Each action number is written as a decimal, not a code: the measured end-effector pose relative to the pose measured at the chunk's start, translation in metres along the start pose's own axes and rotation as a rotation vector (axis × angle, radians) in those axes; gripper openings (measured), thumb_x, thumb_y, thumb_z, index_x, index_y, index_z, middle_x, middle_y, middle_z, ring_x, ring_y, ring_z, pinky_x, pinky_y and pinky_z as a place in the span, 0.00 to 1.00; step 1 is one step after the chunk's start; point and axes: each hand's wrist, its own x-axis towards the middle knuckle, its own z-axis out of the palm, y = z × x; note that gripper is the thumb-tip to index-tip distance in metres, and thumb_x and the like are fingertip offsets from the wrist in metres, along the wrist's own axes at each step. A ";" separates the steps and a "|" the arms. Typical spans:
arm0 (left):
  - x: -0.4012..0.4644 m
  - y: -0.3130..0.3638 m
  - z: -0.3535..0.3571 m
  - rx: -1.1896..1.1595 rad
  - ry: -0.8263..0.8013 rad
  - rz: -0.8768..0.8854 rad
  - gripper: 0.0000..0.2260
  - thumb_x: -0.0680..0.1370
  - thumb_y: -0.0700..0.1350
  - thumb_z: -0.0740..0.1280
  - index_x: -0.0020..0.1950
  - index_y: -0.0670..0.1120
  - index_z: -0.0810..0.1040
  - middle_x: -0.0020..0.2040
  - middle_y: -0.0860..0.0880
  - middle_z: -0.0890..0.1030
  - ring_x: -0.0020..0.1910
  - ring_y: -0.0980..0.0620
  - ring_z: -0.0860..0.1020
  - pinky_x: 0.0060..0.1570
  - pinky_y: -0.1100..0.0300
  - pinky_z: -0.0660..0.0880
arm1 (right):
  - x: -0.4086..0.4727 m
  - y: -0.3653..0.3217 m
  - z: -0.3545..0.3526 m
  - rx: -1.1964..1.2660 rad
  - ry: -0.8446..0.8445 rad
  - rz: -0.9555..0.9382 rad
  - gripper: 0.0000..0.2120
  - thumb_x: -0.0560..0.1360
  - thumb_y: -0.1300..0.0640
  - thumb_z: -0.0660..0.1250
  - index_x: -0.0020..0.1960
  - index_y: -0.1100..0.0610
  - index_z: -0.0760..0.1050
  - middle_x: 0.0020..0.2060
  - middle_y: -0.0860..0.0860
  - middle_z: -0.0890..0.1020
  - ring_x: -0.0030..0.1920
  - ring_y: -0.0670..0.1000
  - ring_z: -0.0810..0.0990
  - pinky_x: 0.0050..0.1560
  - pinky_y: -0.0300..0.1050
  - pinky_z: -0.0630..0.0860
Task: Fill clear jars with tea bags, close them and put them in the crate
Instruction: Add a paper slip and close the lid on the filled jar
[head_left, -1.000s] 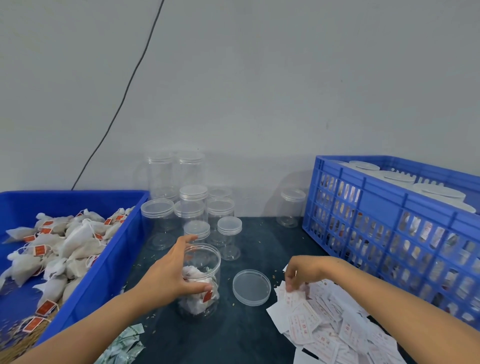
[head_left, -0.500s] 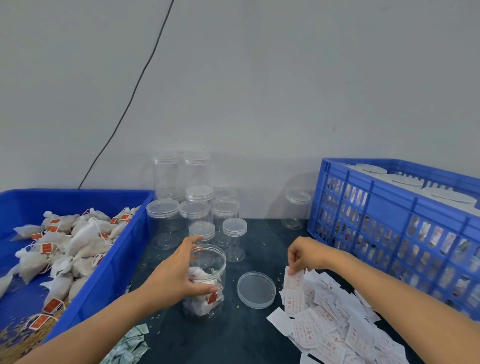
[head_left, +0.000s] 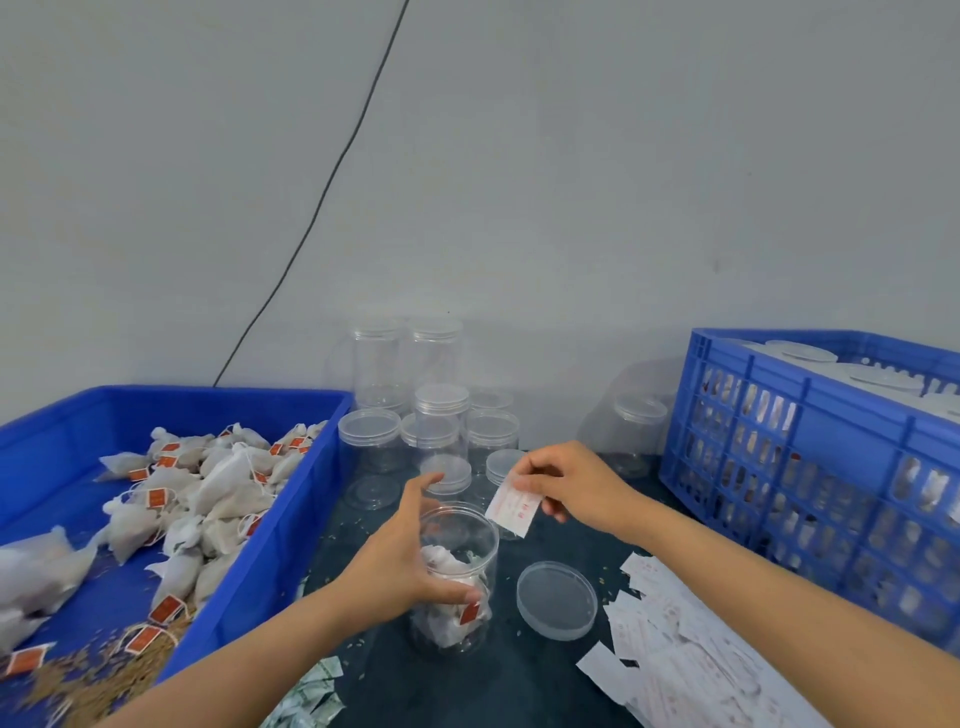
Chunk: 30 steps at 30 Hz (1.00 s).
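Item: 1 paper slip, now lifted off the near-right pile by our right hand, pinched just above the open jar. Left hand grips that jar, centre bench, partly filled with tea bags. Lid beside it, unfitted; we judge closing comes next.

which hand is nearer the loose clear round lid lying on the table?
Left. The left hand grips the open clear jar just beside the loose clear round lid; the right hand holds a paper slip above and behind.

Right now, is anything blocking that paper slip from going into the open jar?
Nothing visible. The right hand pinches the slip just above and right of the open jar, whose lid lies off beside it. The left hand grips only the jar's side.
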 end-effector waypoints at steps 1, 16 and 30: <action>0.000 0.001 0.001 -0.011 -0.002 0.005 0.50 0.59 0.53 0.83 0.68 0.68 0.52 0.61 0.66 0.70 0.59 0.66 0.74 0.64 0.59 0.74 | 0.002 -0.006 0.007 -0.016 -0.034 -0.031 0.07 0.78 0.62 0.65 0.50 0.60 0.82 0.29 0.47 0.79 0.25 0.41 0.72 0.27 0.33 0.69; 0.000 0.005 0.001 -0.044 -0.010 0.071 0.55 0.64 0.43 0.81 0.76 0.61 0.46 0.64 0.58 0.74 0.64 0.60 0.75 0.65 0.59 0.73 | 0.024 -0.039 0.048 -0.500 -0.343 -0.305 0.11 0.75 0.71 0.61 0.45 0.61 0.81 0.46 0.51 0.82 0.45 0.45 0.78 0.51 0.36 0.75; 0.001 0.002 0.000 -0.039 -0.012 0.098 0.54 0.63 0.43 0.82 0.75 0.63 0.48 0.61 0.60 0.75 0.59 0.65 0.76 0.59 0.66 0.74 | 0.026 -0.046 0.053 -0.809 -0.362 -0.458 0.11 0.73 0.69 0.63 0.44 0.57 0.81 0.43 0.50 0.81 0.44 0.48 0.76 0.43 0.44 0.72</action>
